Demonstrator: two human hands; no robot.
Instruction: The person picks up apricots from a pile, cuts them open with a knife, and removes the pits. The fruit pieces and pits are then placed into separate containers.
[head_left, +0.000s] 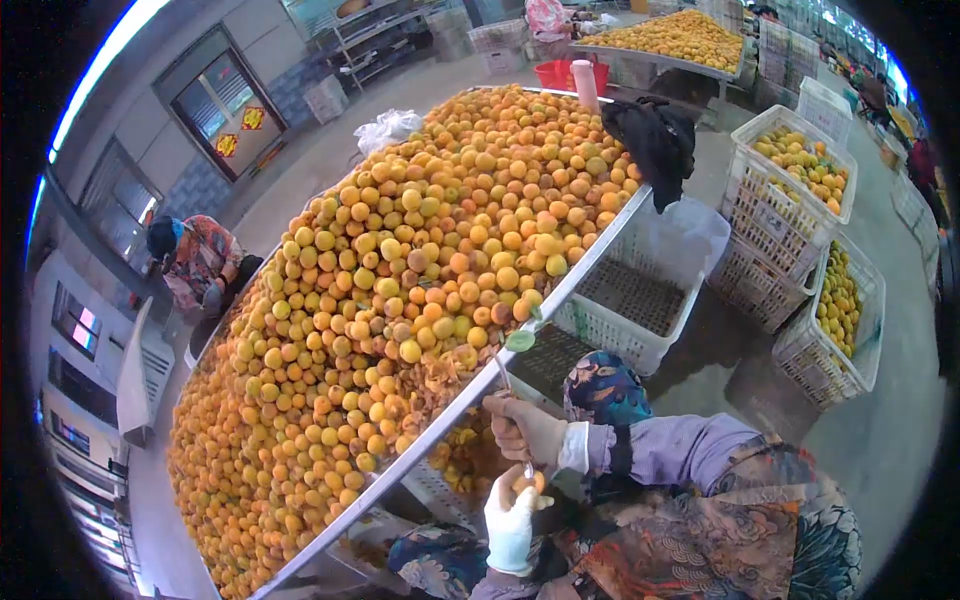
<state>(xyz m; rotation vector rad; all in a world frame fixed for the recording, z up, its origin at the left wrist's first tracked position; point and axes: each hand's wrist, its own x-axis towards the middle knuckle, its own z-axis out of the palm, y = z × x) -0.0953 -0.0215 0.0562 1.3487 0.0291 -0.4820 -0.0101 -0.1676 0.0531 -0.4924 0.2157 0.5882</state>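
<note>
My left hand (512, 525), in a white glove, is closed on a small orange apricot (534, 482) just below the table edge. Above it, my gloved right hand (528, 428) wraps round a thin metal tool (503, 376). One end of the tool points up past the fist, and its lower end comes down right at the fruit. Both hands are on my side of the metal rim (440, 425) of a big sorting table. A heap of yellow-orange apricots (400, 270) covers the table, with torn, flattened pieces (440, 375) near the rim.
White crates (640, 340) stand below the rim to the right, and stacked crates of fruit (770, 215) beyond them. A black cloth (655, 140) hangs at the table corner beside a pink bottle (584, 82). Another person (205, 265) sits at the table's far left side.
</note>
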